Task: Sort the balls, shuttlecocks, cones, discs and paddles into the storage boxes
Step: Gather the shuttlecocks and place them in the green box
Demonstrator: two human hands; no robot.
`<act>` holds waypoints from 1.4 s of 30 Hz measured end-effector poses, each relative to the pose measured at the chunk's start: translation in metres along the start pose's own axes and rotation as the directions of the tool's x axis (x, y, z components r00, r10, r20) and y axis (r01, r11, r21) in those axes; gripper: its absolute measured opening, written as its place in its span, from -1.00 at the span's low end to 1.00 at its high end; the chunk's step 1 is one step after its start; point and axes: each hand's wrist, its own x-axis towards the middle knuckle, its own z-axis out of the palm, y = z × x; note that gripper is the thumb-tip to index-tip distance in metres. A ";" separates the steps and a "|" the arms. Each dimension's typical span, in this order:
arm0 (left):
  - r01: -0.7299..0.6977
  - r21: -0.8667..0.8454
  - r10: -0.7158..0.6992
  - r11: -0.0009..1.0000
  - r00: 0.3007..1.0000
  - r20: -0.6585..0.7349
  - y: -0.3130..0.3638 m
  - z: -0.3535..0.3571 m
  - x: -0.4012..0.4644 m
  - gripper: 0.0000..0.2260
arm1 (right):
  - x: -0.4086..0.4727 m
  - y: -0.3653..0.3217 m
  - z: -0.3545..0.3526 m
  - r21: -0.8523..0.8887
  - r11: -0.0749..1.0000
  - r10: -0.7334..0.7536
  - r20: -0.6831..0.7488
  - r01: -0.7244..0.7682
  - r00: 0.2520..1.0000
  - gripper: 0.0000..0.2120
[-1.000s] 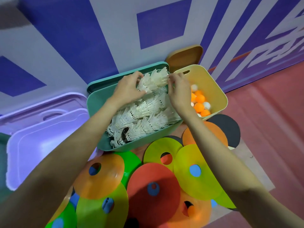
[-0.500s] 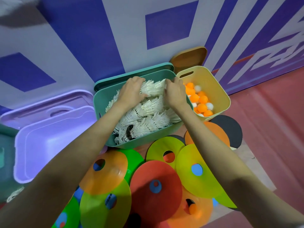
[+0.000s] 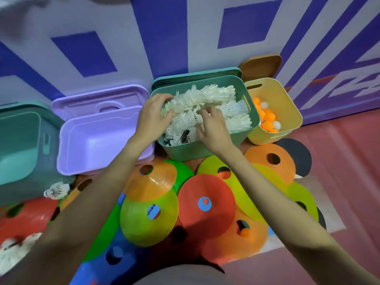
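Observation:
The green box (image 3: 195, 149) is heaped with white shuttlecocks (image 3: 224, 99). My left hand (image 3: 153, 116) lies on the pile's left side, with its fingers bent loosely over the feathers. My right hand (image 3: 211, 126) rests on the middle of the pile with its fingers spread. Neither hand plainly grips anything. To the right, the yellow box (image 3: 287, 112) holds orange and white balls (image 3: 266, 120). Several coloured discs (image 3: 205, 204) overlap on the floor in front of the boxes. A loose shuttlecock (image 3: 56, 190) lies at the left, and an orange ball (image 3: 244, 232) shows through a disc's hole.
A purple box (image 3: 98, 140) with nothing visible inside stands left of the green one, and a teal box (image 3: 20, 145) stands further left. Lids lean against the blue and white wall behind. A black paddle (image 3: 298, 155) lies under the discs at right. More shuttlecocks (image 3: 14, 249) lie at bottom left.
Both hands lowered a bunch of shuttlecocks into the green box and slid toward its near left side. The view swung left, revealing the purple and teal boxes.

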 end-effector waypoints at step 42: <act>0.727 0.201 -0.754 0.656 0.642 0.140 -0.278 -0.256 -0.443 -0.58 | -0.185 -0.423 0.260 0.190 0.800 -0.543 0.632 0.569 0.553 -0.10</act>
